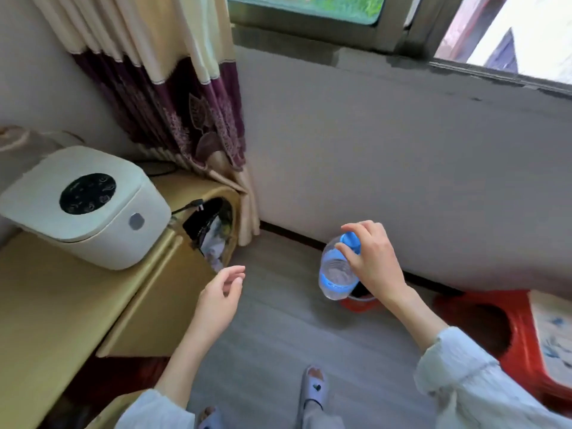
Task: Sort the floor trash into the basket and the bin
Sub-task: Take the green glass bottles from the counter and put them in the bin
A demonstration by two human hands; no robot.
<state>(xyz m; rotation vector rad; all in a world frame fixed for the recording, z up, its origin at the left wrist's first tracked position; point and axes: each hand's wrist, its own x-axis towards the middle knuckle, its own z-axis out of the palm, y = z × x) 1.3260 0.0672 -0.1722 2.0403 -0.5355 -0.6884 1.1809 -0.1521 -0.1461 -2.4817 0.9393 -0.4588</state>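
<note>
Bottle [337,270], clear, blue cap, pinched in my right hand [376,261] above red bin [360,303] at four o'clock; my left hand [221,297] loosely curled, empty.

My sleeves [464,376] are pale blue-grey, loose and soft, gathered at the cuffs, and end partway up my forearms, so my wrists and both hands are bare. On my feet I wear light lilac-grey slippers [314,390] with open toes; the right one carries a small dark heart on its strap.
</note>
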